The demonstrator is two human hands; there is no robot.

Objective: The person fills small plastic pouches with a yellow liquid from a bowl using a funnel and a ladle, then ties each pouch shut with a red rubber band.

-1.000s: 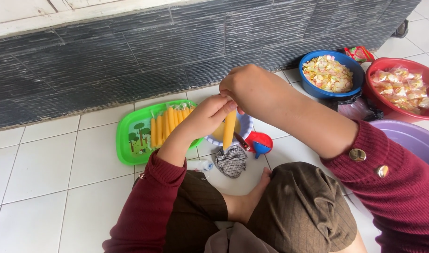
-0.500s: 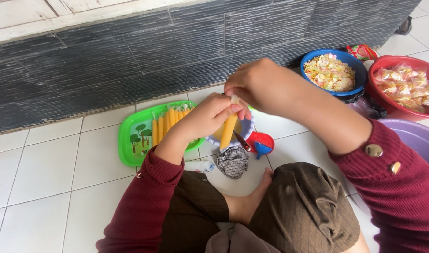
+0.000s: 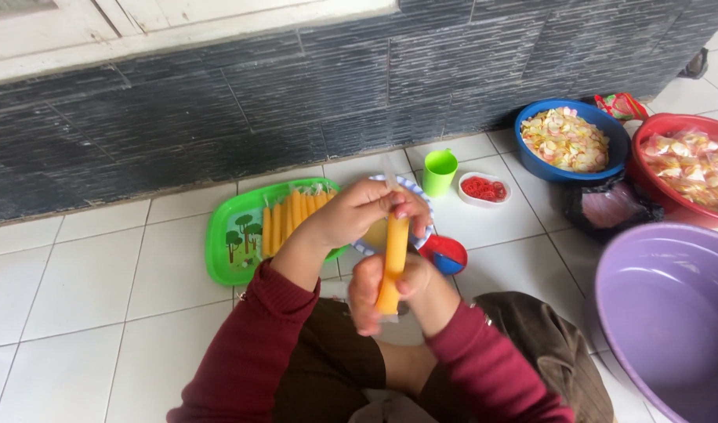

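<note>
Head view | orange ice-pop tube [image 3: 393, 262] upright, long axis vertical | right hand [image 3: 390, 291] clasps its lower end | left hand [image 3: 357, 213] pinches its top, above that grip | green tray [image 3: 222, 249] further left

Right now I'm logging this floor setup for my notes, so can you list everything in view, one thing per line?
filled orange tube: one, orange, upright between both hands
green tray: one, green, on the tiles left of the hands
orange tubes on tray: a row, count unclear, orange
green cup: one, green, by the wall
small white dish: one, white with red bits, right of the cup
blue bowl: one, blue, holding pale mixed pieces
red basin: one, red, holding clear packets, far right
black bag: one, below the blue bowl
purple basin: one, purple, lower right
left hand: grips the tube's top
right hand: holds the tube's lower end
</note>
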